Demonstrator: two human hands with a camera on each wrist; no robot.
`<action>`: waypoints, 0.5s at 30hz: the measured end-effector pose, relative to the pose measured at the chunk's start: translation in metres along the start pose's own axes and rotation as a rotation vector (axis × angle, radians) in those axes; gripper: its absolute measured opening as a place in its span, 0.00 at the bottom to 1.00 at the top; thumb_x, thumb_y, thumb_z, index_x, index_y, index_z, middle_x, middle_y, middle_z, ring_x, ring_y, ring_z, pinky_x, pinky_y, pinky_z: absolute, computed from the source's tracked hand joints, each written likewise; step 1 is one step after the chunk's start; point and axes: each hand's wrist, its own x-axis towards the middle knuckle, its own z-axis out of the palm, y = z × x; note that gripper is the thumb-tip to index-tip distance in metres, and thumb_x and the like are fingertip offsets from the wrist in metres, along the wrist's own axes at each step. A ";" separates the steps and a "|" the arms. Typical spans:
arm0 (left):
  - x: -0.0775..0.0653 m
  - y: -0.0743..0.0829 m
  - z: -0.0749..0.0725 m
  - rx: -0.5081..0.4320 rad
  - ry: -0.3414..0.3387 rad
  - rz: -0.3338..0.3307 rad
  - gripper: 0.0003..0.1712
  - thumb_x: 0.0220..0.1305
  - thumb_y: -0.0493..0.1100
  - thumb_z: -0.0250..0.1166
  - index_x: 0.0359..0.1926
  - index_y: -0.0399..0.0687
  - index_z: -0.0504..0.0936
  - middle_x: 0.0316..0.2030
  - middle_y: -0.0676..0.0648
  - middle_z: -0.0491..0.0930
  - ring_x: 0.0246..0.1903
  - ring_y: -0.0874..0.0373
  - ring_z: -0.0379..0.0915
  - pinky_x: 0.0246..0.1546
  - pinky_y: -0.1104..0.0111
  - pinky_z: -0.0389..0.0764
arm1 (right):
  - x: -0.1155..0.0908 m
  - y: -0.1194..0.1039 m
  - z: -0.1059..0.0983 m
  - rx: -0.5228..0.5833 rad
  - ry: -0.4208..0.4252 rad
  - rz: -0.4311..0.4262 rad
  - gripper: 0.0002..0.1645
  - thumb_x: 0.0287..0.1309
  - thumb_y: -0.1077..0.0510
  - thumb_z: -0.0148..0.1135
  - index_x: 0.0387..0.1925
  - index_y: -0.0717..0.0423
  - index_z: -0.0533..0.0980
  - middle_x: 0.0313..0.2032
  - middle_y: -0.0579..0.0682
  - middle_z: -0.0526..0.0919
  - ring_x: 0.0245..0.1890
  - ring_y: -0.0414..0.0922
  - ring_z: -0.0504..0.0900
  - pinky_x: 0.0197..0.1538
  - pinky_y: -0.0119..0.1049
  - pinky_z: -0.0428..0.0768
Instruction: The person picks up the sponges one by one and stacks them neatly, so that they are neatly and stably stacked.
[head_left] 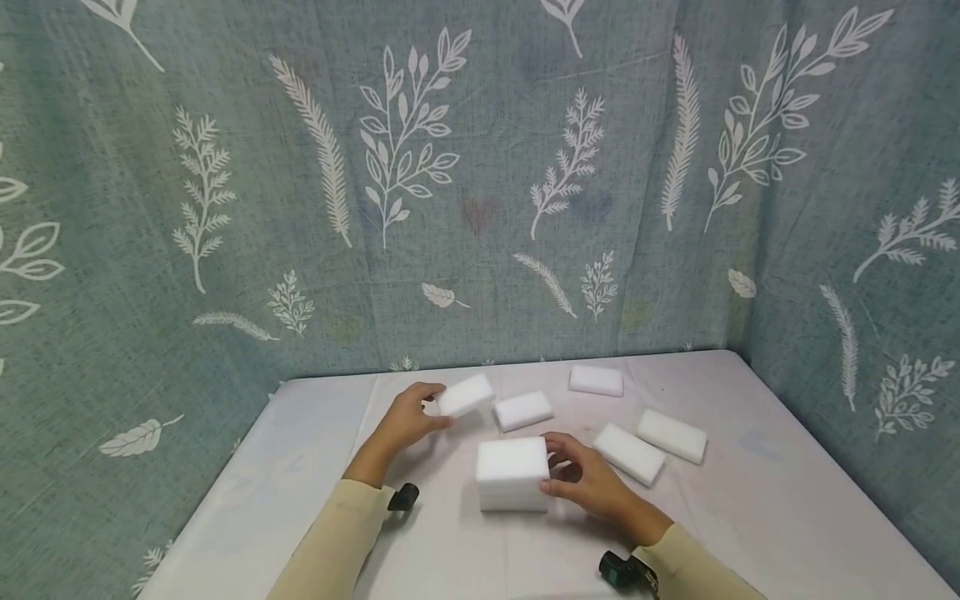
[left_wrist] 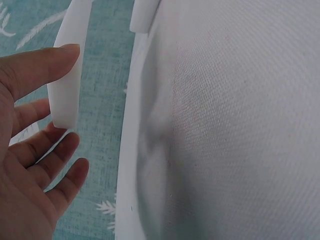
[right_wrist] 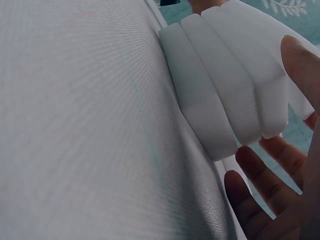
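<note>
My left hand (head_left: 408,417) pinches a white sponge block (head_left: 467,396) between thumb and fingers, tilted and raised over the table left of centre. In the left wrist view the thumb lies on one broad face of that sponge (left_wrist: 67,95), and the lower fingers are spread below its end. A stack of white sponges (head_left: 513,462) stands at the front middle. My right hand (head_left: 592,479) holds the stack's right end, thumb at the near corner and fingers at the far one. Several layers of the stack (right_wrist: 220,85) show in the right wrist view, slightly out of line.
Behind the stack lies one loose white sponge (head_left: 523,412), with another sponge (head_left: 596,381) farther back. Two more, a nearer sponge (head_left: 628,454) and a farther sponge (head_left: 672,436), lie to the right. A patterned grey-green cloth (head_left: 480,217) walls the pale table (head_left: 757,517).
</note>
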 end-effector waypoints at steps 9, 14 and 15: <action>-0.001 0.000 0.000 -0.025 -0.011 -0.010 0.37 0.50 0.47 0.78 0.61 0.47 0.76 0.56 0.47 0.75 0.54 0.49 0.71 0.52 0.54 0.74 | 0.000 0.001 0.000 0.025 0.010 -0.041 0.36 0.52 0.63 0.72 0.62 0.62 0.68 0.51 0.58 0.80 0.43 0.52 0.81 0.44 0.56 0.79; -0.002 0.000 0.000 -0.022 -0.015 -0.003 0.37 0.50 0.49 0.78 0.62 0.47 0.76 0.56 0.47 0.75 0.54 0.50 0.71 0.52 0.55 0.74 | 0.001 0.005 0.000 0.038 -0.001 -0.046 0.36 0.50 0.63 0.73 0.61 0.63 0.70 0.49 0.58 0.80 0.44 0.53 0.80 0.46 0.54 0.80; -0.002 0.000 0.000 -0.021 -0.016 0.000 0.37 0.50 0.49 0.78 0.62 0.47 0.76 0.55 0.47 0.75 0.54 0.50 0.71 0.52 0.55 0.74 | 0.001 0.006 0.000 0.038 -0.005 -0.046 0.35 0.50 0.63 0.73 0.60 0.63 0.70 0.49 0.57 0.80 0.44 0.54 0.80 0.46 0.54 0.80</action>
